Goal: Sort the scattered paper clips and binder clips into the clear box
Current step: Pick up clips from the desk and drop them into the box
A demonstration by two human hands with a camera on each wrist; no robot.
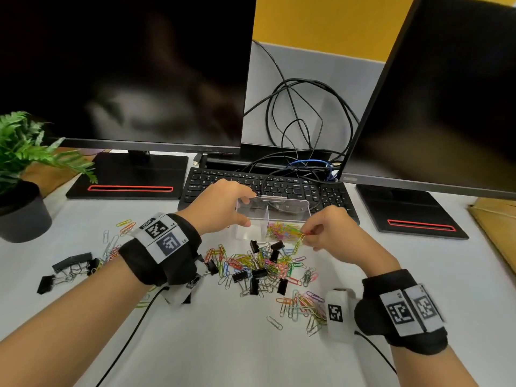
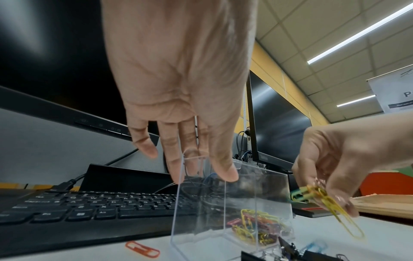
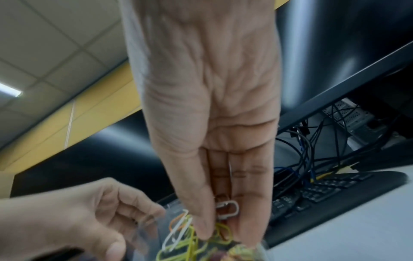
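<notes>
A pale grey desk (image 1: pixel 223 344) carries two dark monitors, a black keyboard (image 1: pixel 223 180) and a potted fern (image 1: pixel 25 152) before a yellow wall. Coloured wire paper clips (image 1: pixel 251 263) and black binder clips (image 1: pixel 258 273) lie scattered near the clear plastic divided box (image 1: pixel 272 219). The left wrist view alone shows ceiling lights. The left hand (image 1: pixel 220 208) grips the box's left end; the right hand (image 1: pixel 332 233) pinches a bunch of clips (image 2: pixel 321 197) at its right compartment.

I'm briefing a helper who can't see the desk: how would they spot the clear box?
Find the black keyboard between the two monitors. Just in front stands the clear box, held by the left hand: transparent, divided, coloured paper clips in its right compartment.
</notes>
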